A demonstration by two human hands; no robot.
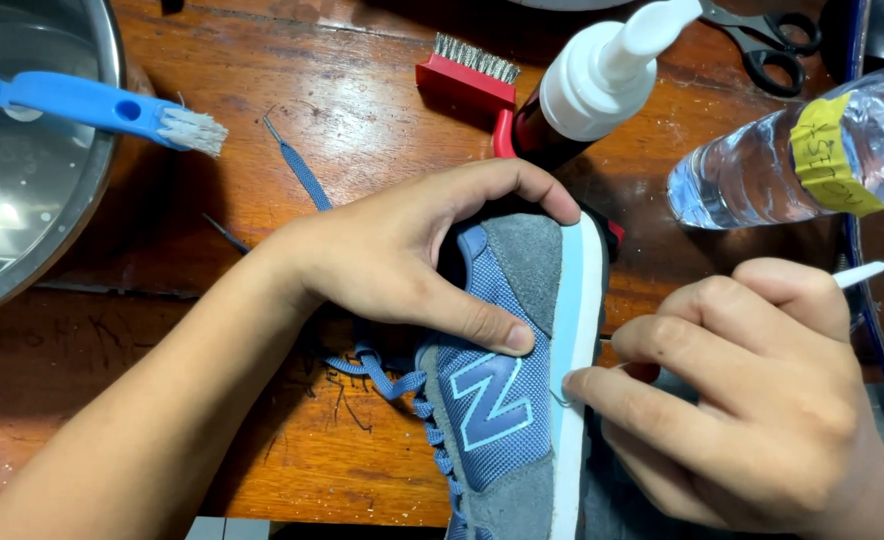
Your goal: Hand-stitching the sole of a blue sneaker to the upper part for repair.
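Gripping the blue sneaker (507, 380), left hand (402, 255); right hand (752, 390) pinches a thin tool (867, 271) — water bottle (802, 150) close by.

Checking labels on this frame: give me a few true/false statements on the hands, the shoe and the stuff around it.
1. The left hand grips the blue sneaker at its heel end. True.
2. The right hand is empty. False: it pinches a thin white-handled tool whose tip meets the sole edge.
3. The blue brush rests across the metal bowl. True.
4. The scissors lie in the bowl. False: they lie on the wooden table at the top right.
5. The clear bottle wears a red band. False: the band is yellow.
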